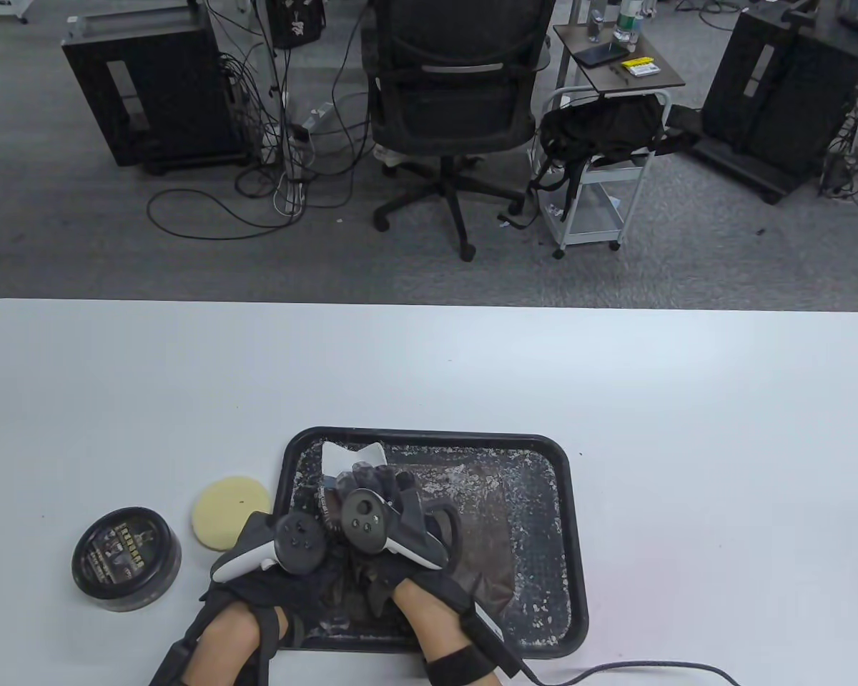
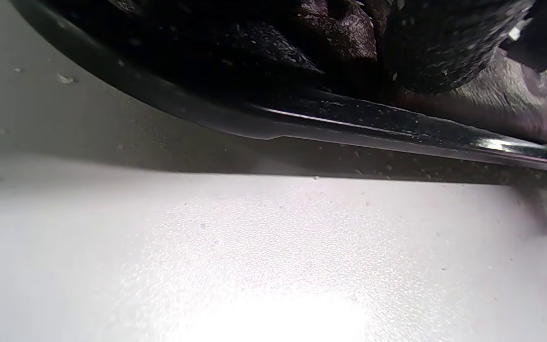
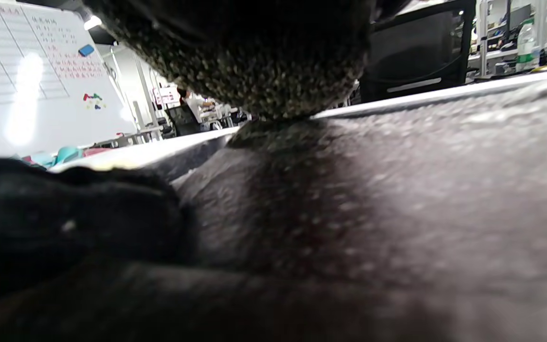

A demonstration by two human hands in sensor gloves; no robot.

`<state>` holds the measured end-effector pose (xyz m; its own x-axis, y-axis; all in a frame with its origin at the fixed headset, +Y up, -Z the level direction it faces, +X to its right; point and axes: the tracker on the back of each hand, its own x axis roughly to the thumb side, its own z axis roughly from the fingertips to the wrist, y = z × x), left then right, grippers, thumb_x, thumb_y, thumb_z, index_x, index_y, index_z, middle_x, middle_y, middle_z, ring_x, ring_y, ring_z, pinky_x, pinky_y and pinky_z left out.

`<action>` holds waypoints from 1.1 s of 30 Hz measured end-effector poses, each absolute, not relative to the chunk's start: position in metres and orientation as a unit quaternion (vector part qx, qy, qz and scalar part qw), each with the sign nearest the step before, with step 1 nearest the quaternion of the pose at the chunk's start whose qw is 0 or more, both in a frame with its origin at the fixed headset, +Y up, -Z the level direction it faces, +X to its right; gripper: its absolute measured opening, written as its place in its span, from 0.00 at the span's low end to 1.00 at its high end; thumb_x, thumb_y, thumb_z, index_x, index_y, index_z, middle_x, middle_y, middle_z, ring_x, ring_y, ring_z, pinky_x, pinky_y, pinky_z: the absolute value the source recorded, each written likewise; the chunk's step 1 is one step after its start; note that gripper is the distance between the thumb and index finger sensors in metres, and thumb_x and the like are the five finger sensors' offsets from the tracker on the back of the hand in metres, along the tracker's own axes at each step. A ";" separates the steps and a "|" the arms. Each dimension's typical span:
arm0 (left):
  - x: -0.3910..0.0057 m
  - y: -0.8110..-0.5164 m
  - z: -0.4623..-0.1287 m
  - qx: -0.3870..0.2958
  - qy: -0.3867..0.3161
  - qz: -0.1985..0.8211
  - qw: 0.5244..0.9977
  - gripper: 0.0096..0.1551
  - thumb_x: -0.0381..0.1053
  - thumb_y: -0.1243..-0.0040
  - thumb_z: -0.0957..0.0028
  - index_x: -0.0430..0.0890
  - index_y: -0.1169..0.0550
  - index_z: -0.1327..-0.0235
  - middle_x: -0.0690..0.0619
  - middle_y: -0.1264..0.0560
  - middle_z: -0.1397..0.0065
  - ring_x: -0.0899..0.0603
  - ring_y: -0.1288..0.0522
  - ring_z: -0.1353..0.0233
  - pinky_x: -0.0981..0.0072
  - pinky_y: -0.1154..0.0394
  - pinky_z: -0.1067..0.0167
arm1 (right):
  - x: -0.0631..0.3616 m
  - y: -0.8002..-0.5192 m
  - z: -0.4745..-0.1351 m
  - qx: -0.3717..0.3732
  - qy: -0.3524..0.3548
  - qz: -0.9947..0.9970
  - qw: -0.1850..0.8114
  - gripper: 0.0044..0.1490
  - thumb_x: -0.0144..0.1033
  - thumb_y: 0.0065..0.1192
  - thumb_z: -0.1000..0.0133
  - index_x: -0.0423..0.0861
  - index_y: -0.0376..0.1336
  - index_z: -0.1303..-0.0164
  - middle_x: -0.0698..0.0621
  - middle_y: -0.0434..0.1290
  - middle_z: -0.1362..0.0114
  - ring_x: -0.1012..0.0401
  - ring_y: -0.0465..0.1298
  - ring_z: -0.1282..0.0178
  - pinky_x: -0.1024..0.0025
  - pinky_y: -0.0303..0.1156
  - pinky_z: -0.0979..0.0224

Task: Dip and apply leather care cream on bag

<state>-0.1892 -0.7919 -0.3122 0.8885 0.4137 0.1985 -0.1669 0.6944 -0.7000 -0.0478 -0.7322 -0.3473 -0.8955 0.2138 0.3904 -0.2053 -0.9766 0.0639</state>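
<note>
A dark brown leather bag (image 1: 486,522) lies flat in a speckled black tray (image 1: 572,543). Both gloved hands are over its left part. My right hand (image 1: 379,482) reaches forward onto the bag, and a gloved fingertip (image 3: 264,61) presses on the leather (image 3: 397,199). A white piece (image 1: 354,457) shows just beyond those fingers. My left hand (image 1: 297,582) sits at the tray's left edge, its fingers hidden under the trackers. In the left wrist view the fingers (image 2: 435,42) rest against the bag (image 2: 515,99) above the tray rim (image 2: 349,126). The round dark cream tin (image 1: 126,559) and a yellow sponge pad (image 1: 230,512) lie left of the tray.
The white table (image 1: 686,429) stretches wide around the tray. A black cable (image 1: 615,670) runs from my right wrist along the front edge. An office chair (image 1: 457,107) and a cart stand on the floor beyond the far edge.
</note>
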 end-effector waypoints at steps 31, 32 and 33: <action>-0.191 -0.794 -0.311 -0.349 -0.172 0.171 0.905 0.50 0.67 0.39 0.54 0.58 0.53 0.28 0.59 0.65 0.22 0.45 0.69 0.20 0.46 0.75 0.34 | 0.005 -0.744 -0.366 0.134 0.109 0.985 -0.015 0.36 0.30 0.55 0.46 0.52 0.60 0.23 0.46 0.59 0.17 0.45 0.58 0.17 0.42 0.51 0.20; -0.191 -0.794 -0.311 -0.349 -0.172 0.172 0.905 0.49 0.67 0.39 0.54 0.58 0.52 0.28 0.59 0.65 0.22 0.45 0.69 0.20 0.46 0.75 0.34 | 0.007 -0.743 -0.366 0.131 0.109 0.985 -0.018 0.36 0.30 0.55 0.46 0.52 0.60 0.23 0.46 0.59 0.17 0.46 0.58 0.17 0.42 0.51 0.20; -0.191 -0.795 -0.311 -0.348 -0.171 0.174 0.905 0.49 0.67 0.39 0.54 0.58 0.52 0.28 0.59 0.65 0.22 0.45 0.69 0.20 0.46 0.75 0.34 | 0.011 -0.743 -0.366 0.125 0.110 0.986 -0.022 0.36 0.30 0.55 0.46 0.52 0.60 0.23 0.46 0.58 0.17 0.46 0.58 0.17 0.42 0.50 0.20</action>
